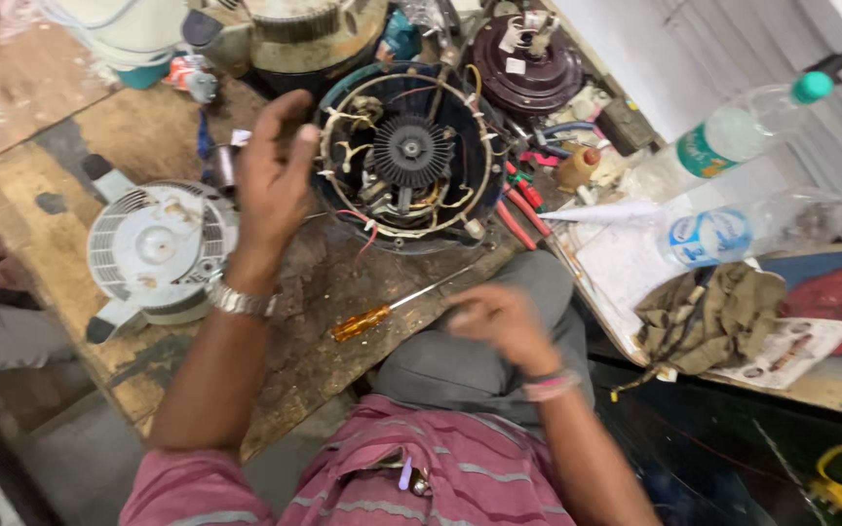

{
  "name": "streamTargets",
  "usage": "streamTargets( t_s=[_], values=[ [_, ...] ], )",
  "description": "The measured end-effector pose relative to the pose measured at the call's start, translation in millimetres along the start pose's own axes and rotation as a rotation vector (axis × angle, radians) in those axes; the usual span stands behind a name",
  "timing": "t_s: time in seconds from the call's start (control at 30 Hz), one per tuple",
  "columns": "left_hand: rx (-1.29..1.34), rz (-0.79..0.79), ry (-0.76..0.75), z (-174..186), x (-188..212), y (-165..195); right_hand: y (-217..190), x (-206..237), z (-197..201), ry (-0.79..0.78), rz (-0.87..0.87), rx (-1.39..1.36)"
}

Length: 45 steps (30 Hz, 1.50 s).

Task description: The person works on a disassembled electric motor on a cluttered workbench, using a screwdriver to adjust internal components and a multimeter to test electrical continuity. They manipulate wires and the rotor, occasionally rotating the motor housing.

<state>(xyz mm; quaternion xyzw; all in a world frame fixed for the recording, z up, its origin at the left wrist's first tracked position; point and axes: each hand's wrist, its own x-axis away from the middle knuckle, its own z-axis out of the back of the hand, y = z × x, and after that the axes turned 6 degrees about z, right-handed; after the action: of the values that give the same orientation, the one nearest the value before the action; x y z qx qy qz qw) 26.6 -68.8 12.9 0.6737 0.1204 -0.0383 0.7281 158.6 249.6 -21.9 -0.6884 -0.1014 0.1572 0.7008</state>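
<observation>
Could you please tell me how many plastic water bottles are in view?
2: green-capped bottle at the upper right, blue-capped bottle lying just below it; others may be hidden.

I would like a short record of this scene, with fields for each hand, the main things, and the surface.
Left hand: raised and open, holding nothing, beside the opened round motor housing
Right hand: blurred, empty as far as it shows, over the lap, near the tip of the screwdriver
Screwdriver: orange handle, lying flat at the bench edge
White round grille part: left of the left arm
Red-handled pliers: right of the housing
Surface: worn wooden bench
Far right: two plastic bottles, crumpled cloth
</observation>
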Motion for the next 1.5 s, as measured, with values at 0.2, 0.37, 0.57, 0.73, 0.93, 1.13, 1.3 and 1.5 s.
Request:
streamTargets(
  t_s=[0.2,0.37,0.57,0.73,0.93,1.13,1.3,1.5],
  values=[
    [-0.017,-0.021,0.028,-18.3,-17.2,-16.0,-129.1,17.5,106.0,0.092,0.698,-0.551],
    [-0.2,0.011,0.189,-32.8,-13.0,-8.8,-94.4,2.7,108.0,0.389,0.438,-0.894],
    [-0.24,-0.075,0.184,-35.4,-11.9,-0.1,-53.9,-48.9,53.4,0.833,0.127,0.024],
    [-0.291,-0.177,0.246,-39.1,-1.6,6.3,-93.4,-53.3,53.2,0.331,0.48,0.644],
    [-0.418,-0.148,0.268,-43.4,23.0,23.5,-121.9,-84.7,52.7,-0.177,0.532,0.993],
    [-0.403,-0.293,0.198,-69.1,20.7,31.4,-110.7,-92.0,54.3,-0.471,0.425,1.176],
    [-0.405,-0.293,0.141,-76.5,13.6,34.5,-96.2,-84.4,53.9,-0.502,0.479,1.293],
    [-0.403,-0.362,0.074,-76.5,17.6,42.9,-94.3,-81.3,43.6,-0.643,0.359,1.304]
  ],
)
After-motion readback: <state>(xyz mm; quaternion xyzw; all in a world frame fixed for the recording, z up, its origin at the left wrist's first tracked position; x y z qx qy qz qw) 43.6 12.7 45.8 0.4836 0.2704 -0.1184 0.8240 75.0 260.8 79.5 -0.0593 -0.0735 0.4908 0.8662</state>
